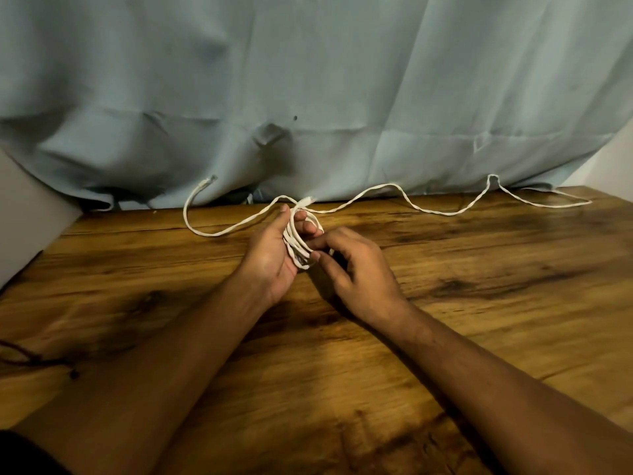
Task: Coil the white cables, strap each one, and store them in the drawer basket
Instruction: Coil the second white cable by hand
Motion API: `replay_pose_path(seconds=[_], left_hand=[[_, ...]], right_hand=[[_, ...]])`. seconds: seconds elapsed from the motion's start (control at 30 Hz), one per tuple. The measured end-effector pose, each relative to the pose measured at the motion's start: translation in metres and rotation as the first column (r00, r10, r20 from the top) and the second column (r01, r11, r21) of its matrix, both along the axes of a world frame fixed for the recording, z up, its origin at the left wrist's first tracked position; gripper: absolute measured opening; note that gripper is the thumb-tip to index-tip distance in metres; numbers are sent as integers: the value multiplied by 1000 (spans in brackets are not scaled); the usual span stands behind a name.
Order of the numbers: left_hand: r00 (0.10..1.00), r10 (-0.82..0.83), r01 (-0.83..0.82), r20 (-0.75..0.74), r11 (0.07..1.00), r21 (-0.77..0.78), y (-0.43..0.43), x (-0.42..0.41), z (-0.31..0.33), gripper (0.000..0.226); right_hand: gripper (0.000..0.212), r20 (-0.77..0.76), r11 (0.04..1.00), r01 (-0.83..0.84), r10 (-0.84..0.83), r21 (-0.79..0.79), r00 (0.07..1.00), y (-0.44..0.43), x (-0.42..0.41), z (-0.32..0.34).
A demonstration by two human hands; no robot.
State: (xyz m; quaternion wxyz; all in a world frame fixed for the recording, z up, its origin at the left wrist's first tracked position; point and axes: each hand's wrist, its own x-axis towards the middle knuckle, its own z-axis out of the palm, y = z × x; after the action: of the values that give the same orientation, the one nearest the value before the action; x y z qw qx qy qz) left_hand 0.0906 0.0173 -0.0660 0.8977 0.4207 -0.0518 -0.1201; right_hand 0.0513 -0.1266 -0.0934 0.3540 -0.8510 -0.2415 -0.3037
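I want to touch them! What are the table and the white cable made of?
The table looks like wood or wood-print board: brown grain, dark knots, a slight sheen. The cable seems covered in matte braided fabric, since it looks twisted; blur leaves that unsure.

White cable (pixel 301 246) looped round my left hand (pixel 270 255), brown wood-grain table (pixel 479 269) with dark streaks, pale blue-grey curtain (pixel 308 80)

Wooden table (pixel 479 303) carries loose white cable (pixel 445 213) and, seemingly, a dark cord (pixel 20 358).
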Motion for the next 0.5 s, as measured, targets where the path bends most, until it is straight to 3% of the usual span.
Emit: replay_pose_path(seconds=[0.1,0.23,0.33,0.5], left_hand=[[1000,9,-10,17,998,57,-1,3,-3,35],[995,60,-69,82,991,116,2,9,-1,32],[991,58,-76,119,986,150,9,13,-1,34],[978,-137,87,159,954,288,8,7,3,35]], right_hand=[[15,-19,998,0,2,61,1000,1,1,-1],[16,0,1000,15,-15,-13,1000,-1,-2,4],[13,31,995,80,-82,55,996,-13,-1,13],[44,66,981,181,-186,67,980,-32,1,20]])
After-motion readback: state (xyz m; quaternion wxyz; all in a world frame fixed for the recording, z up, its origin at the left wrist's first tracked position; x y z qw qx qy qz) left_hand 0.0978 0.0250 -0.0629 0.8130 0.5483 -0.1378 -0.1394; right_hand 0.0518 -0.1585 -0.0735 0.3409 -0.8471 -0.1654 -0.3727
